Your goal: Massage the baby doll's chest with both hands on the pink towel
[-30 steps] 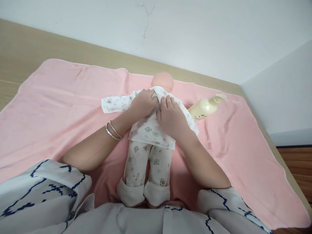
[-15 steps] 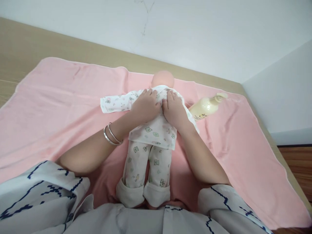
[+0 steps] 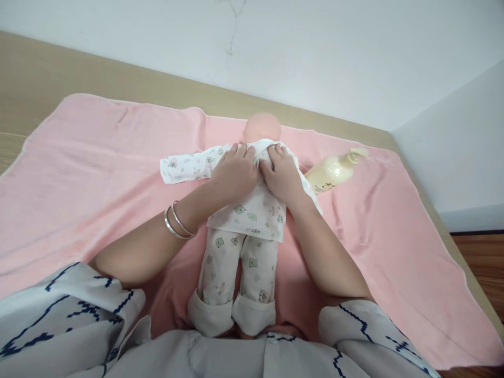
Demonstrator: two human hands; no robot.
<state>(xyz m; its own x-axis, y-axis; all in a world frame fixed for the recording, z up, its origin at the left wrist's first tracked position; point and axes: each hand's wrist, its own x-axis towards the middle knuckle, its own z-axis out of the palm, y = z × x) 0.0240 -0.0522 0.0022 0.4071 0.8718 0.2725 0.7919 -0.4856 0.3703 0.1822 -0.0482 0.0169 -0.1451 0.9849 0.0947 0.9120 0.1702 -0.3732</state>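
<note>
Upon the doll (image 3: 262,127), left hand (image 3: 235,175) and right hand (image 3: 283,176) rest on its shirt (image 3: 248,216), apparently steadying it; any pinch unconfirmed.

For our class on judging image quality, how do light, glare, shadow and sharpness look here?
Head view: soft, fairly even light, with a glare spot on the bottle; head view: the pink blanket darkens beside the printed trousers; head view: left hand and right hand show no heavy blur, but the bottle's lettering is too small to read.
</note>
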